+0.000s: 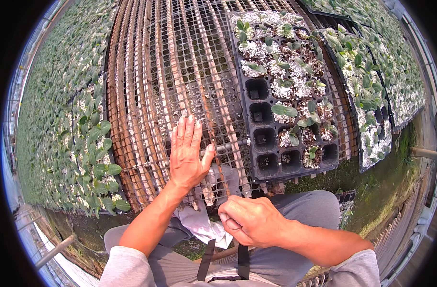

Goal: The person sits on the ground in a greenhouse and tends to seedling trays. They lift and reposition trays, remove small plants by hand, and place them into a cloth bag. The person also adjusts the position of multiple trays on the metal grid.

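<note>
My left hand (186, 154) lies palm down on a plastic-mesh bench top (143, 93) with wooden slats beneath it, its thumb spread from the fingers. My right hand (256, 221) is a closed fist above my lap, near the bench's front edge; nothing shows in it, though its inside is hidden. To the right of my left hand sits a black plastic seedling tray (298, 173). Seedlings (284, 110) with broad green leaves grow in many of its cells, among white granules. Several cells along the tray's left column and front row hold no plant, such as one dark cell (265, 139).
Dense seedlings (66, 118) cover the bench's left side. Further seedling trays (371, 104) stand at the right. A pale cloth or plastic sheet (200, 222) hangs at the front edge between my knees. Dark straps (243, 262) cross my lap. Pipes (424, 153) jut out below both sides.
</note>
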Available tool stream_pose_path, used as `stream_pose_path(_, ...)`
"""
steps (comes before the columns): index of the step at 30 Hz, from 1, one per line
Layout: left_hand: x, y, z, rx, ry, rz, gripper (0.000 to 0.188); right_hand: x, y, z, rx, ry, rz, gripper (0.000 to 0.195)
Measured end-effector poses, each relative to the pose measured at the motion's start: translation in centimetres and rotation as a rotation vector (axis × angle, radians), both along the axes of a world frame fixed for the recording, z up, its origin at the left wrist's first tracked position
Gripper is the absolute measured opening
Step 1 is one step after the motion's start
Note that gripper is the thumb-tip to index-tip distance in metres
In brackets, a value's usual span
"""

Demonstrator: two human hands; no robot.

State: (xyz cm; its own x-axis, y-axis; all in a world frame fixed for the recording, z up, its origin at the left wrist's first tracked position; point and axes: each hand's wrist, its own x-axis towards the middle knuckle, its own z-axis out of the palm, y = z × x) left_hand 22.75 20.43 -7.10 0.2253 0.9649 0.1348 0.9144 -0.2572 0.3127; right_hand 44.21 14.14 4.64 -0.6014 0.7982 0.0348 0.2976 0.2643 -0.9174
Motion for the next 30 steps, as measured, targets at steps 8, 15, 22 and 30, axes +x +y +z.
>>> stream_pose_path(8, 0.1, 1.3, 0.6, -0.067, -0.083, -0.014, 0.067, -2.9, 0.8, -0.9, -0.303, -0.080, 0.010, 0.012)
stream_pose_path(15, -0.1, 1.4, 1.5, -0.230, 0.065, -0.042, 0.073, -3.4, -0.7, -0.2, -0.442, -0.240, -0.261, 0.017)
stream_pose_path(22, -1.8, -2.3, 9.7, -0.809, 0.046, -0.158, 0.069, -1.9, -7.1, 3.6, -0.389, -0.317, -0.686, 0.008)
stream_pose_path(30, -4.0, -9.8, 23.2, -1.006, -0.130, -0.144, 0.052, 2.1, -7.1, 20.5, -0.608, 0.391, -1.588, 0.027)
